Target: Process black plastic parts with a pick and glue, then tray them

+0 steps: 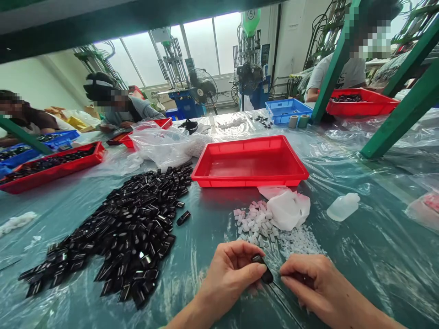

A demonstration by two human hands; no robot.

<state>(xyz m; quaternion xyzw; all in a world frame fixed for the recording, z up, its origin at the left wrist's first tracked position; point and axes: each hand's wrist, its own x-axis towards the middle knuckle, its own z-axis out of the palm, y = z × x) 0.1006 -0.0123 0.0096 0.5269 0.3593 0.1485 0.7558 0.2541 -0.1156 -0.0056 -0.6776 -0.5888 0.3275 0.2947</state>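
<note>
My left hand (230, 269) pinches a small glossy black plastic piece (263, 269) between thumb and fingers, above the plastic-covered table. Just right of it, my right hand (310, 278) has thumb and forefinger pressed together; anything between them is too small to make out. A thin dark rod or wire (287, 303) runs from the piece's lower end toward the bottom edge; whether it is joined to the piece I cannot tell. Beyond my hands lie small white and pinkish plastic bits (255, 220) and tiny clear bits (302, 242). To the left spreads a large pile of similar black pieces (137, 219).
A red tray (250, 182) stands ahead, with a crumpled white bag (290, 210) before it. A translucent bottle (343, 206) lies at right. Green posts (401, 109) rise on the right. Co-workers sit across the table near red and blue trays (51, 170).
</note>
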